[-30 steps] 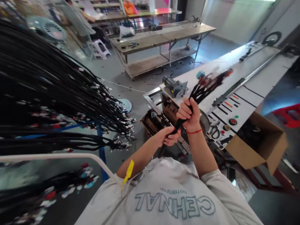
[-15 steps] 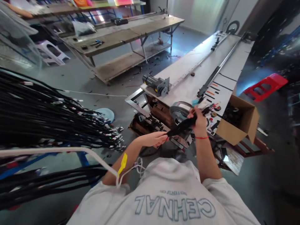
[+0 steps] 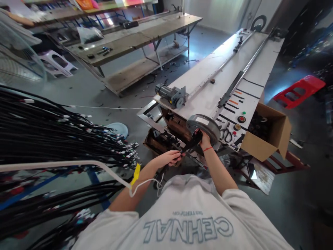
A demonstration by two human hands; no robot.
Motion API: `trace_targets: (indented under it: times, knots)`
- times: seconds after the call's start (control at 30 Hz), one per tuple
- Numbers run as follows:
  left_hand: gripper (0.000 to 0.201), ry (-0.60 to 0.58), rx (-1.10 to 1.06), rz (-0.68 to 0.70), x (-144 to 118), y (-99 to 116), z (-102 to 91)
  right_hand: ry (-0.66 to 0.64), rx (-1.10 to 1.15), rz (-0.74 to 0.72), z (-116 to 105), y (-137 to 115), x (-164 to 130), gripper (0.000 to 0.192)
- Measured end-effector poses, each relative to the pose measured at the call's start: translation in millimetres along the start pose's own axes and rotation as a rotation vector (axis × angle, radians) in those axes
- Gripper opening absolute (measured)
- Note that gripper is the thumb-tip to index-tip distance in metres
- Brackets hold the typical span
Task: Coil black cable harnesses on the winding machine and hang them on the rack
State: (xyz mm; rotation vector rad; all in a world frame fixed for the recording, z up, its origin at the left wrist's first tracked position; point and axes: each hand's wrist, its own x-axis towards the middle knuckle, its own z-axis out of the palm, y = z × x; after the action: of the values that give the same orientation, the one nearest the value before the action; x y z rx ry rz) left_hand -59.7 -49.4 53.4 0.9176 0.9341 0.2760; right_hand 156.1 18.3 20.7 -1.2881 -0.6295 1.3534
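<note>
Black cables (image 3: 191, 143) slant in a bundle between both hands: the left hand's (image 3: 173, 158) fingers curl round the lower end, the right hand (image 3: 205, 139) grips the upper, by the grey wheel (image 3: 214, 129) at the tabletop's (image 3: 201, 102) end.

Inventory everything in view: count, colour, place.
cable bundle: 1, black, centre
table: 1, white, right of centre
wheel: 1, grey, table's near end
motor: 1, dark grey, table's near-left corner
scissors: 1, dark handles, table's near end
cardboard box: 1, brown, right of table
phone: 1, dark, lower right
red stool: 1, red, far right
white stool: 1, white, upper left
workbenches: at least 2, brownish, upper left
cables: many, black, left
co-worker's arm: 1, bare, top left
shirt: 1, whitish, bottom
left hand: 1, bare, on cable bundle
right hand: 1, bare, on cable bundle
</note>
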Motion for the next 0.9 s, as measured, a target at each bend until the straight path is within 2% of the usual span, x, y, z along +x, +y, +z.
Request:
trace_targets:
  times: [0.07,0.13,0.2,0.27,0.33,0.37,0.43,0.5,0.57,0.6,0.67,0.73,0.77,0.8,0.87,0.9]
  knots:
    - [0.047,0.110,-0.002,0.077,37.6,6.6,9.1,0.079,-0.214,-0.144,1.0,-0.6,-18.0,0.029]
    - [0.042,0.229,0.038,0.193,69.0,18.1,15.8,0.007,-0.387,-0.355,-10.0,-4.2,-46.8,0.031]
    - [0.038,0.301,0.086,0.298,90.7,31.2,19.8,-0.044,-0.538,-0.609,-31.1,-14.5,-66.6,0.034]
    - [0.036,0.321,0.105,0.343,103.0,42.0,21.0,0.071,-0.623,-0.761,-57.3,-31.1,-62.6,0.034]
    - [0.036,0.316,0.095,0.333,108.6,48.5,20.1,0.187,-0.630,-0.701,-83.2,-47.8,-34.9,0.035]
    - [0.037,0.308,0.083,0.317,109.8,50.2,18.9,0.154,-0.626,-0.593,-94.7,-54.1,-16.1,0.037]
    - [0.037,0.292,0.068,0.287,110.6,51.4,15.2,-0.008,-0.631,-0.295,-111.7,-61.8,20.9,0.046]
    - [0.036,0.284,0.078,0.264,110.1,51.0,9.6,-0.148,-0.655,-0.046,-117.7,-66.3,46.4,0.056]
    - [0.034,0.303,0.115,0.252,109.0,49.6,2.9,-0.199,-0.698,0.025,-110.8,-72.0,54.0,0.059]
    - [0.033,0.321,0.142,0.250,108.4,48.6,-0.5,-0.187,-0.721,-0.019,-103.0,-75.6,50.8,0.057]
    - [0.031,0.366,0.199,0.250,107.2,46.0,-5.8,-0.074,-0.756,-0.264,-81.7,-81.0,31.5,0.043]
    - [0.031,0.397,0.250,0.249,105.9,42.7,-8.2,0.015,-0.766,-0.596,-59.1,-77.8,1.4,0.025]
    - [0.031,0.403,0.269,0.250,105.2,40.8,-8.2,-0.019,-0.769,-0.731,-49.5,-71.5,-14.1,0.020]
    - [0.033,0.405,0.284,0.254,104.3,39.0,-7.6,-0.115,-0.786,-0.821,-41.9,-62.1,-27.5,0.019]
    - [0.036,0.406,0.288,0.273,102.0,35.6,-5.3,-0.294,-0.886,-0.853,-33.5,-36.6,-41.9,0.020]
    - [0.037,0.404,0.276,0.284,100.6,34.1,-4.1,-0.315,-0.953,-0.808,-32.4,-22.8,-41.6,0.019]
